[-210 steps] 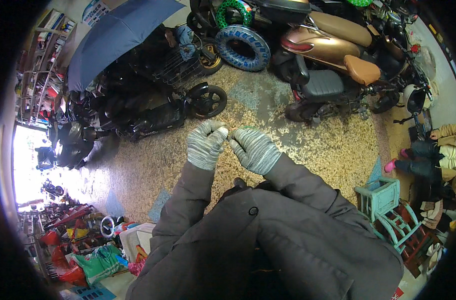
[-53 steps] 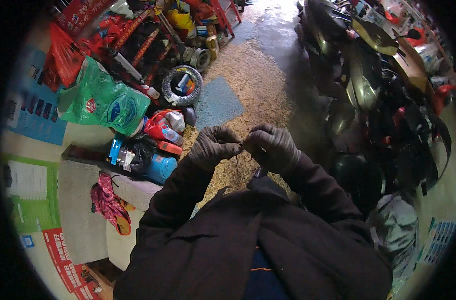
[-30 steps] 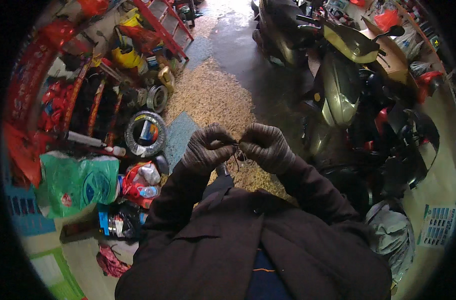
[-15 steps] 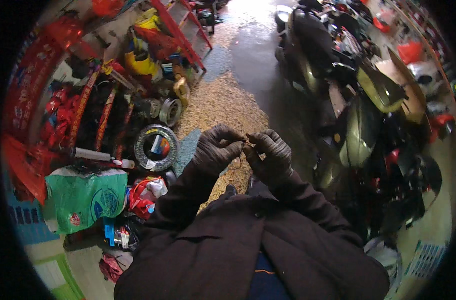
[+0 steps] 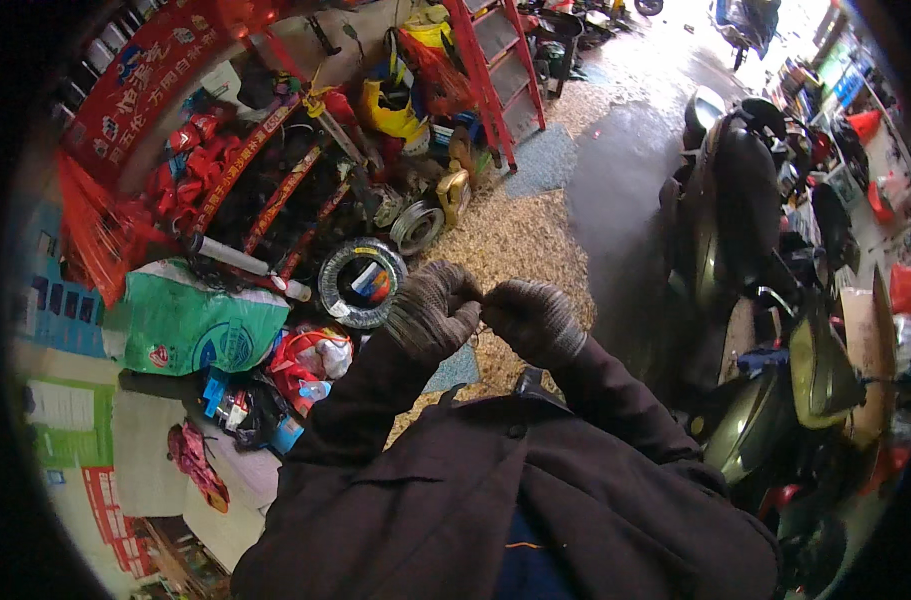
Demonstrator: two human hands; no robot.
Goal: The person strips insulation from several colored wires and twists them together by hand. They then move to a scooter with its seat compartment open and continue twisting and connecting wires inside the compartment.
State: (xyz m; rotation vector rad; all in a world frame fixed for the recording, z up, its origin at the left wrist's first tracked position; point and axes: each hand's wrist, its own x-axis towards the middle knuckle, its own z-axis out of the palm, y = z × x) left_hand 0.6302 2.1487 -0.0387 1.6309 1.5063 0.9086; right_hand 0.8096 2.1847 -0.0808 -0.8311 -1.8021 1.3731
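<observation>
Floor showed right of the tyre, where left hand and right hand converged; whether fingers clamped anything was unclear. Steady, light pinching seemed advisable.

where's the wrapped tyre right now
In the head view, the wrapped tyre is left of centre, just left of the left hand, between the green bag and the silver rim.

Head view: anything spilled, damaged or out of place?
The dark grey patch beside the speckled floor stands out: darker and smoother-looking, but wet or just worn, I can't tell. Anything between the left hand and right hand is too hidden to judge.
</observation>
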